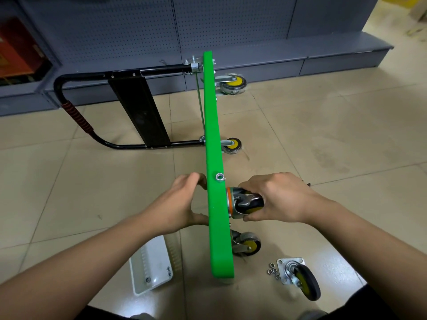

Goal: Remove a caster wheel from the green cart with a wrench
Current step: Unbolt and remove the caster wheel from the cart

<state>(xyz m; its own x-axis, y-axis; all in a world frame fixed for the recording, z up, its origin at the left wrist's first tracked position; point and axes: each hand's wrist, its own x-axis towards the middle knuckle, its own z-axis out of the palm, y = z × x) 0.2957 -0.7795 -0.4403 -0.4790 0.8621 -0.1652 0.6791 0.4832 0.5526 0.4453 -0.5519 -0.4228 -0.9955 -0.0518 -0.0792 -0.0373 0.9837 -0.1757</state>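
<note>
Green cart (pixel 216 181): stood on its edge on the floor, so I can reach the wheel mounts.

Caster wheel (pixel 245 203): on the cart's underside, near end, against its orange ring.

Right hand (pixel 277 199): fingers curled around that wheel, wrist bent inward, likely steadying or pulling it.

Left hand (pixel 182 204): on the cart's far face, thumb and fingers spread against it; I judge it braces the deck.

Loose nut (pixel 220 177): resting on the top edge.

Detached wheel (pixel 300 277), nuts (pixel 273 271), tray (pixel 150 269): on the floor.

Wrench: possibly under my right hand; cannot tell.
</note>
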